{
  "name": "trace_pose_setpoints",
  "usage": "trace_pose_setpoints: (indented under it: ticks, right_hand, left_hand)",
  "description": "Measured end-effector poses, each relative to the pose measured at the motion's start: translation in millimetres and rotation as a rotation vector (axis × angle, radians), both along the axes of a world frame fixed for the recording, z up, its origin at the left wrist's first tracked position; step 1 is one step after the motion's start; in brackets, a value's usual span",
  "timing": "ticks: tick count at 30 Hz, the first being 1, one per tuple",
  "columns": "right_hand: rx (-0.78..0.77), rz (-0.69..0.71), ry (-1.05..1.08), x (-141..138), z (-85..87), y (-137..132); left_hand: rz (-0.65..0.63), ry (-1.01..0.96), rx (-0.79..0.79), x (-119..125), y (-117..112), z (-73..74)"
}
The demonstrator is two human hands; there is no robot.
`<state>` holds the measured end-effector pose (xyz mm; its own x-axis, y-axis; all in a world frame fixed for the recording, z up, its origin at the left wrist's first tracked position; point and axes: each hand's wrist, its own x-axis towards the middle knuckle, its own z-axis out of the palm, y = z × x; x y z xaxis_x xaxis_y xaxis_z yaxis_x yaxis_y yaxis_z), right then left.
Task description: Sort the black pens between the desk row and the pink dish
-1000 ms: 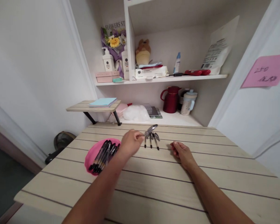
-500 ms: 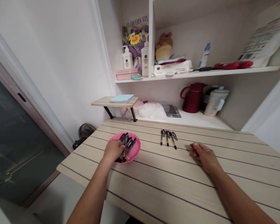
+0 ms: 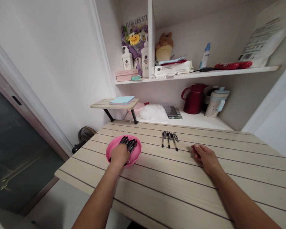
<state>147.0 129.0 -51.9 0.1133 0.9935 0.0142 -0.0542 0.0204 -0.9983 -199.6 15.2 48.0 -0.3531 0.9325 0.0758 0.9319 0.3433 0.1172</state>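
A pink bowl (image 3: 138, 153) with a wavy rim holds several black pens (image 3: 131, 144) with clear barrels. My left hand (image 3: 120, 155) reaches into it from the near side, its fingers curled down among the pens. The fingertips are hidden under the hand, but the hand looks closed on a pen. To the right of the bowl, three more pens (image 3: 168, 140) lie side by side on the wooden tabletop (image 3: 157, 184). My right hand (image 3: 205, 156) rests on the table right of these pens, fingers loosely curled together with nothing seen in them.
A small raised stand (image 3: 102, 104) with blue paper (image 3: 122, 100) is at the back left. Behind the table are a white plastic bag (image 3: 153, 113), a red jug (image 3: 194, 99) and a pale tumbler (image 3: 216, 102). A shelf (image 3: 197, 73) with bottles and other items hangs above.
My left hand has moved right and deeper over the pens in the bowl, covering more of them. My right hand stays in place; the whole view has shifted slightly.
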Motion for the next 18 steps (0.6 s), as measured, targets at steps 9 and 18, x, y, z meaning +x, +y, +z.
trace_pose_setpoints:
  ticks: [9, 18]
  right_hand:
    - [0.001, 0.011, 0.017, -0.4, -1.4, -0.3]
    - [0.013, -0.011, -0.07, -2.7, -2.2, 0.9]
  left_hand:
    - [-0.011, 0.01, -0.061, -0.1, -1.9, 0.2]
    - [-0.062, -0.004, 0.044, 7.2, -2.0, 6.0]
